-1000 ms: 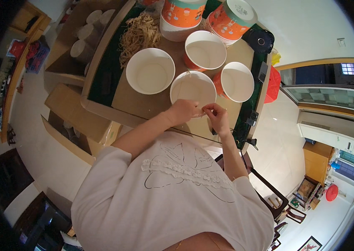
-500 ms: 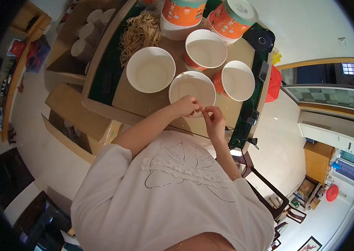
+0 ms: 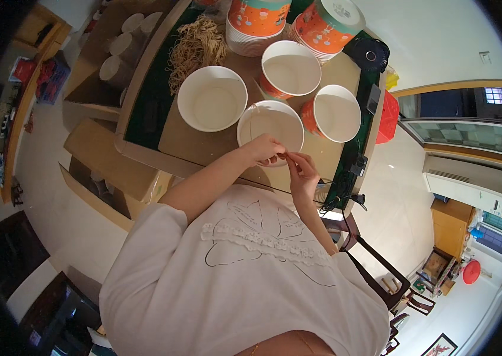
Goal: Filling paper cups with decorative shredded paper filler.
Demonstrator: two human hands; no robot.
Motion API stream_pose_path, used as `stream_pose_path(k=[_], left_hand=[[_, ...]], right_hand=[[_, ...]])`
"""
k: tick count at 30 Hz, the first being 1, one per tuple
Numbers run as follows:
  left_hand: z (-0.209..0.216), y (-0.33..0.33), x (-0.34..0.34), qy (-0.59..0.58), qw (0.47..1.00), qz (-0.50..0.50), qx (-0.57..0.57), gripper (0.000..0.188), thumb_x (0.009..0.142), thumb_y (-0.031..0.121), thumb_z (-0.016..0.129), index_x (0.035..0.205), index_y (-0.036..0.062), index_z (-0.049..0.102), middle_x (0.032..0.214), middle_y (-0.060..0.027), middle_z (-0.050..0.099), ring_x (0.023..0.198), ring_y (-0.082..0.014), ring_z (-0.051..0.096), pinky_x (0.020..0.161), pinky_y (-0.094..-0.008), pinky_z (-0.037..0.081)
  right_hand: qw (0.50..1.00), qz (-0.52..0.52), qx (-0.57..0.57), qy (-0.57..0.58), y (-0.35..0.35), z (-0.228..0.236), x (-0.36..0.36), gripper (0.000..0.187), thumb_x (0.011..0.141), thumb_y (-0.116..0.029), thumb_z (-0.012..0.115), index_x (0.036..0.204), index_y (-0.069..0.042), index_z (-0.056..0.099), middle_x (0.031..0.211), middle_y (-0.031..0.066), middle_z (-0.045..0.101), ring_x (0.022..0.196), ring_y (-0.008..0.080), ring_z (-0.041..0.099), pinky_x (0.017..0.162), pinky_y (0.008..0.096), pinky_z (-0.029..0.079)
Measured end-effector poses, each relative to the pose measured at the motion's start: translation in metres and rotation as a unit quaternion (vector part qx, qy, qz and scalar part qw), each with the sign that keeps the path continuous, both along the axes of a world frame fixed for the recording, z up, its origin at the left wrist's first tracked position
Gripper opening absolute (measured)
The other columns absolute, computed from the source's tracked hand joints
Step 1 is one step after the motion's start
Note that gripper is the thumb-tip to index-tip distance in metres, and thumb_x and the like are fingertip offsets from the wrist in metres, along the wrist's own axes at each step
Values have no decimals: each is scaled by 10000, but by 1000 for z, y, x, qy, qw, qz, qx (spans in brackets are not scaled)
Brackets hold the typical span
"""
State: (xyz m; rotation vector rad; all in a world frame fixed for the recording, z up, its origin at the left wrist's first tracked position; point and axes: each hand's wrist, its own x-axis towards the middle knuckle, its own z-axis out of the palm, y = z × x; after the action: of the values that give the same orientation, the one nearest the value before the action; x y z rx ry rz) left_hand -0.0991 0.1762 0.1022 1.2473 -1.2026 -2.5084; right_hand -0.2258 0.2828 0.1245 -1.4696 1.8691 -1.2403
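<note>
My left hand (image 3: 266,150) and my right hand (image 3: 304,169) meet fingertip to fingertip at the near rim of a white-lined paper bucket (image 3: 270,126). Both hands are closed in a pinch. A thin tan string (image 3: 251,120) runs down inside this bucket towards my left hand, and the pinched fingers appear to hold its end. The fingers hide the exact grip. Around this bucket stand three more paper buckets: one to the left (image 3: 212,99), one behind (image 3: 291,69), and one to the right (image 3: 336,114). A tangled bundle of tan strings (image 3: 196,50) lies farther back.
Stacked orange printed buckets (image 3: 258,19) and a second, upside-down stack (image 3: 329,26) stand at the table's back. A black round object (image 3: 371,56) and a phone-like slab (image 3: 374,98) lie along the right edge. Cardboard boxes (image 3: 114,155) with cups stand left, dark chairs (image 3: 375,270) right.
My fingers have shifted slightly and drawn closer together, still pinching at the bucket's near rim. The whole view has moved a little; the buckets stand as before.
</note>
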Motion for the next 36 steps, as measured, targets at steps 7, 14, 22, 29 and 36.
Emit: stream_pose_path(k=[7,14,22,29,36], left_hand=[[-5,1,5,15,998,-34,-55,117,780,146,638,839,49,665,628,15,520,525,-58,445,414,-205,313],[4,0,8,-34,992,-33,-115,121,769,152,653,830,49,665,619,18,518,515,-53,432,413,-215,303],[8,0,7,-36,996,-31,-81,119,772,142,640,842,47,654,678,-3,580,535,-65,480,415,-209,329],[5,2,8,-13,996,-28,-88,126,776,131,630,864,46,658,719,-7,608,566,-71,500,445,-212,362],[2,3,7,-14,996,-28,-82,128,781,149,621,849,51,668,750,-5,633,570,-58,489,447,-207,357]], right_hand=[[997,6,71,-3,1,3,-4,262,797,-18,657,1056,-46,627,875,33,630,569,67,486,523,201,413],[992,12,101,-74,0,-4,-14,232,790,-20,650,1021,-41,631,825,49,636,536,68,466,515,217,409],[991,21,112,-64,-2,-3,-12,149,789,-8,645,937,-28,648,733,21,631,512,47,410,475,209,359],[990,0,104,-94,-1,3,-6,130,789,-11,647,914,-38,627,748,0,640,516,31,394,476,194,346],[988,-11,88,-127,-1,-3,-6,182,795,-21,654,961,-40,583,772,-6,624,537,22,399,482,181,337]])
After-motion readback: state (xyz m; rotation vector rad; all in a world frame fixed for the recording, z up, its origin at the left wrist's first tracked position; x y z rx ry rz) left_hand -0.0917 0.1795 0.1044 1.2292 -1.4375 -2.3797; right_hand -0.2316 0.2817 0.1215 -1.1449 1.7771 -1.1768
